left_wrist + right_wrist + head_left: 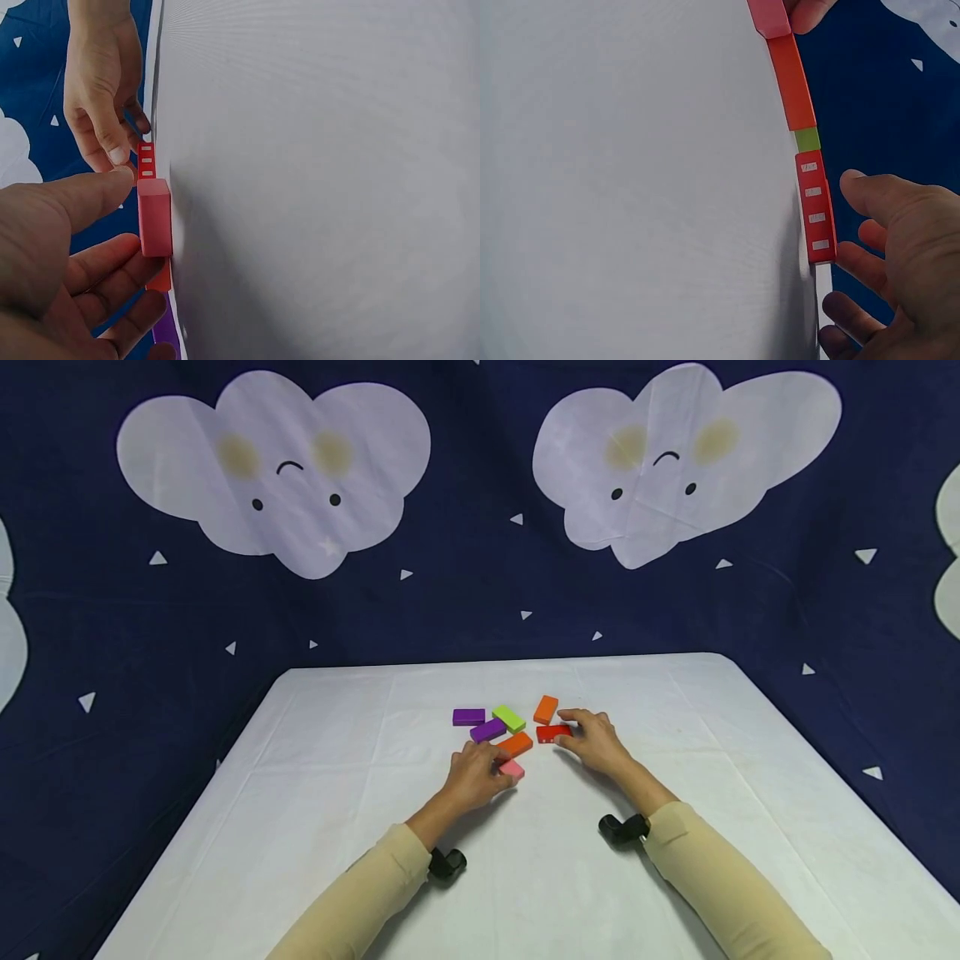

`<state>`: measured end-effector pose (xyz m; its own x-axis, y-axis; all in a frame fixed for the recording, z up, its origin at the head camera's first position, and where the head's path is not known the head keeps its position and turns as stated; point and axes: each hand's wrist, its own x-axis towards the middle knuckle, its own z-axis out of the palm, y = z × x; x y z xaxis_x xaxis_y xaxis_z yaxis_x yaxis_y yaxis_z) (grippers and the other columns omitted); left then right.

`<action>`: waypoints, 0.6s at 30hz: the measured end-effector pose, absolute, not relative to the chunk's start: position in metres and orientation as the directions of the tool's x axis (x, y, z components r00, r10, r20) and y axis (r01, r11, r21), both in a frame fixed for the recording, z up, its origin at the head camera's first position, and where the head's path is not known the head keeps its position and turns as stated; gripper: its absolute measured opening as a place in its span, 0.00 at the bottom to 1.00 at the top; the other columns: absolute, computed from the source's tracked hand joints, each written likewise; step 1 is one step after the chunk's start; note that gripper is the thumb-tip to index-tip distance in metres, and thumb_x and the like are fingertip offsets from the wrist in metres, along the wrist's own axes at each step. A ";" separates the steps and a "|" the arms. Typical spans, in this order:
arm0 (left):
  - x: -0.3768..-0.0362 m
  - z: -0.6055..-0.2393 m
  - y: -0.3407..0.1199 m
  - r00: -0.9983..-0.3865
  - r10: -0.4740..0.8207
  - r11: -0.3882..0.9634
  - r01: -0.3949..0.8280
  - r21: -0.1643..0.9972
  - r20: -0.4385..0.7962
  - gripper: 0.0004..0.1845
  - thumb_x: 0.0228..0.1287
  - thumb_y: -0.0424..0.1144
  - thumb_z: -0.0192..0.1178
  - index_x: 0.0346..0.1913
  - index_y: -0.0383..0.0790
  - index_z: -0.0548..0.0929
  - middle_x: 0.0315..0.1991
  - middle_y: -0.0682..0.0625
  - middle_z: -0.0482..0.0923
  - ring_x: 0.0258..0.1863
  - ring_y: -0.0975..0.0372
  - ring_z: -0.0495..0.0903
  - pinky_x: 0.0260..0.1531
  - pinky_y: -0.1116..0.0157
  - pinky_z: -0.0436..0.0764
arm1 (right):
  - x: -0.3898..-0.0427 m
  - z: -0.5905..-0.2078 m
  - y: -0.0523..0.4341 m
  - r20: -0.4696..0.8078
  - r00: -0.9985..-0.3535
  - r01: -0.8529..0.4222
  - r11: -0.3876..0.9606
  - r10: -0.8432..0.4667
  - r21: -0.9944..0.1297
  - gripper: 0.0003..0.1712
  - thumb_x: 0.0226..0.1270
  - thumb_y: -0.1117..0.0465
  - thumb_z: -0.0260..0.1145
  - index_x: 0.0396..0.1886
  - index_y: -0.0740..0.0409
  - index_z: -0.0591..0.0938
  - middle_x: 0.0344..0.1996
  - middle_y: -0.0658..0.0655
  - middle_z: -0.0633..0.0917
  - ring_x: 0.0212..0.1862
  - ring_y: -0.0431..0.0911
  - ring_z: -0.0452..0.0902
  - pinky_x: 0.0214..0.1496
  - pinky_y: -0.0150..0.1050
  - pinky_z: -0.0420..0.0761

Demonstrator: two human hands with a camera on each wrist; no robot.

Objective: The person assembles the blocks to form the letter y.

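My left hand [474, 774] is at a pink block [512, 769], thumb on the near side and fingers on the far side. In the left wrist view its thumb and fingers are spread beside the pink block [155, 219], fingertips right at its lower end. The right hand [596, 743] has thumb and index finger parted about a red block [551, 733]. White squares mark the long side of the red block [815, 206] in the right wrist view. An orange block [515, 744] lies just beyond the pink one, between the hands.
Behind the hands lie two purple blocks, one straight [468, 717] and one slanted [488, 730], a lime green block [509, 718] and another orange block [546, 709]. A white cloth covers the table [337, 793]. A dark blue curtain [465, 610] with clouds hangs behind it.
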<state>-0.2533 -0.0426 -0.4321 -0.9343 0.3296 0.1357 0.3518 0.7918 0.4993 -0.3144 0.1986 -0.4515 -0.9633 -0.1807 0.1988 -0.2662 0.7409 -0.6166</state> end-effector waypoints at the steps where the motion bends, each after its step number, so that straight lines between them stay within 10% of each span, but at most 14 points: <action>1: -0.254 -0.432 -0.042 -0.935 0.329 0.795 0.351 0.494 0.134 0.21 0.52 0.46 0.68 0.48 0.41 0.83 0.45 0.48 0.81 0.46 0.56 0.71 0.42 0.58 0.65 | -0.315 -0.452 0.199 0.194 -0.965 -0.262 0.739 -0.179 -0.620 0.29 0.58 0.54 0.68 0.59 0.56 0.76 0.59 0.61 0.78 0.51 0.56 0.67 0.53 0.49 0.67; 18: -0.258 -0.436 -0.038 -0.935 0.328 0.814 0.353 0.461 0.136 0.21 0.51 0.46 0.69 0.48 0.41 0.83 0.44 0.48 0.80 0.49 0.55 0.72 0.43 0.57 0.65 | -0.317 -0.456 0.199 0.161 -0.972 -0.234 0.751 -0.171 -0.618 0.26 0.57 0.55 0.68 0.57 0.54 0.78 0.56 0.58 0.80 0.49 0.54 0.66 0.46 0.44 0.63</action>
<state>-0.2579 -0.0378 -0.4362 -0.9346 0.3284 0.1363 0.3533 0.8141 0.4610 -0.3175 0.1993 -0.4556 -0.9721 -0.1706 0.1611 -0.2342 0.7509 -0.6175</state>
